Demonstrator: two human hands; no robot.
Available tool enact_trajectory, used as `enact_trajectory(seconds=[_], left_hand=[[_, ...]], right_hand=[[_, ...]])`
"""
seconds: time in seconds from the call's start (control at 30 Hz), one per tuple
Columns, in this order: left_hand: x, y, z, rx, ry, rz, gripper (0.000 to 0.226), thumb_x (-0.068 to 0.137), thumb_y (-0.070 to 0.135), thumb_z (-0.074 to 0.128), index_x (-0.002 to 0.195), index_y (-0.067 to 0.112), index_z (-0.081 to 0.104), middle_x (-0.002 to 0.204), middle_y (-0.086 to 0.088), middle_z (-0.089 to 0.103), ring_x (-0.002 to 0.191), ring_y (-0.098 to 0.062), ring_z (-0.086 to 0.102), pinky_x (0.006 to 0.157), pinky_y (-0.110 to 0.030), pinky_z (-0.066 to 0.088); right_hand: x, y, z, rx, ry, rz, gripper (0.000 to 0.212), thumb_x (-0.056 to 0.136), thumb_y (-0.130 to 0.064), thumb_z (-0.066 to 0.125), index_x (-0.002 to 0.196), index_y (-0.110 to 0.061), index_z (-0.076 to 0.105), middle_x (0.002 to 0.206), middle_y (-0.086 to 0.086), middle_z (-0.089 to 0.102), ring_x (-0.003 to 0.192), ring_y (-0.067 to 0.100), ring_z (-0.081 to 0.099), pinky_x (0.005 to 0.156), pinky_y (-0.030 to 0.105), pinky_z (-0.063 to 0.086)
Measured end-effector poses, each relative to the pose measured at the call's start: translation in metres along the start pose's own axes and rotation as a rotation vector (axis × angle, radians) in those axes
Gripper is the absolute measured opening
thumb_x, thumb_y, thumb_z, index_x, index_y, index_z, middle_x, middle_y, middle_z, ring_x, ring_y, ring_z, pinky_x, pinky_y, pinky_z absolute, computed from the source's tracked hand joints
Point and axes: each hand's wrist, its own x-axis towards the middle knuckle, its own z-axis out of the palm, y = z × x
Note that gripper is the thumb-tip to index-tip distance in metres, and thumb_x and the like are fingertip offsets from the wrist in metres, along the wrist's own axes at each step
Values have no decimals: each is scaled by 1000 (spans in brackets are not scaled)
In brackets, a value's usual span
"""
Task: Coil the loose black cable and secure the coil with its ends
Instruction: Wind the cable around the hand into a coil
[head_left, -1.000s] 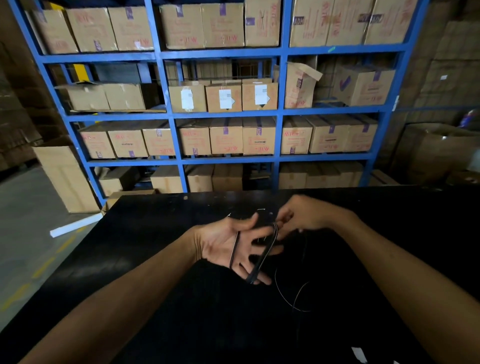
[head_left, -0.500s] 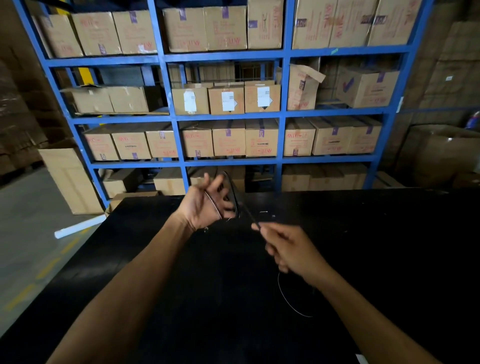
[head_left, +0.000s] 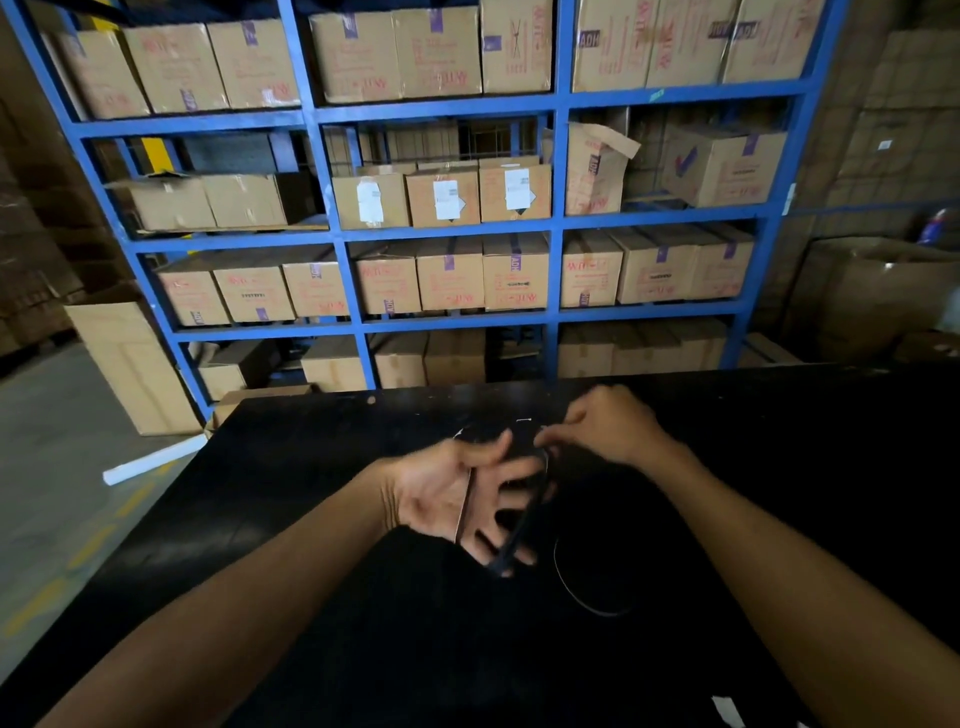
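**Mia:** Winding goes best when each loop sits flat next to the last one. See the thin black cable? A few turns of it go round the spread fingers of the left hand.

**Ben:** Is that hand shut tight on it?

**Mia:** No. It is wide open, palm up, with the fingers apart. The loops just hang round the fingers, a bit above the big black table.

**Ben:** And the right hand?

**Mia:** Its fingertips are pinched together just past the left fingertips. I think they hold the cable there, but it is blurry and dark, so I cannot be sure.

**Ben:** Where is the rest of the cable?

**Mia:** One loose curve lies on the table, close under the right arm. It is black on black, so it is hard to see where it ends.

**Ben:** So how do you do this part well?

**Mia:** I would keep the left fingers spread and stiff, so the loops stay the same size. I would pull the cable gently with the right hand, so it does not go slack or twist. Then I would lay each turn beside the others, not on top.

**Ben:** What could go wrong?

**Mia:** The loops could slip off the fingertips. Some cable must also be saved at the end, to wrap round the coil.
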Motion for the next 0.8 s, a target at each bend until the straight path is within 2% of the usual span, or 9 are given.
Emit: enact_trajectory(seconds=[0.1,0.17,0.23,0.33,0.43,0.53,0.67,0.73,0.8], left_hand=[[3,-10,-16,-83,223,-46,58,99,63,23,145,37,45,153,-5,47,137,-53,36,113,-68,23],[2,-10,-28,-152,424,47,56,97,61,28,136,31,54,134,-7,59,114,-42,58,101,-60,38],[1,-3,-38,-236,549,213,62,94,61,34,141,25,52,138,-9,49,102,-34,58,91,-53,42],[-1,19,-38,-384,614,427,60,97,61,30,146,30,46,157,-9,34,120,-42,51,95,-61,39],[-4,36,-37,-490,549,602,56,100,59,24,139,30,52,152,-13,44,131,-52,46,103,-72,33],[-7,45,-24,-456,382,649,59,102,58,22,149,29,43,155,-15,40,134,-60,38,103,-78,29],[-15,46,-3,-334,145,585,59,102,58,20,155,34,30,163,-14,25,140,-61,25,108,-78,20],[-17,43,7,-264,49,494,60,102,60,17,156,36,24,166,-11,18,143,-60,15,111,-77,10],[-12,32,15,-165,-20,340,62,100,62,16,156,36,24,164,-8,23,144,-58,13,111,-74,13]], right_hand=[[16,-17,-40,-161,36,-155,47,73,-63,73,65,-17,72,60,1,69,59,14,67,65,36,57],[13,-26,-45,-111,123,-216,43,81,-56,70,62,-19,72,55,2,66,55,14,66,65,38,59],[0,-36,-38,28,132,-230,35,89,-45,67,69,-17,75,58,5,67,58,16,66,64,35,58],[-27,-44,-3,238,88,-206,25,95,-37,63,83,-21,78,66,1,69,62,8,67,65,32,58],[-51,-38,37,531,-72,-106,20,100,-31,56,107,-34,75,68,-4,65,50,1,56,50,17,43],[-66,-20,65,768,-240,-8,27,103,-33,50,102,-47,73,72,6,58,55,19,44,46,24,35],[-64,9,72,632,-289,72,25,99,-47,53,100,-41,77,68,-3,56,58,13,49,54,27,40],[-52,18,61,475,-205,134,38,87,-63,59,88,-31,80,66,-11,63,63,5,58,63,26,43],[-35,24,41,299,-84,83,50,72,-73,67,74,-24,79,66,-4,71,66,9,66,64,30,49]])
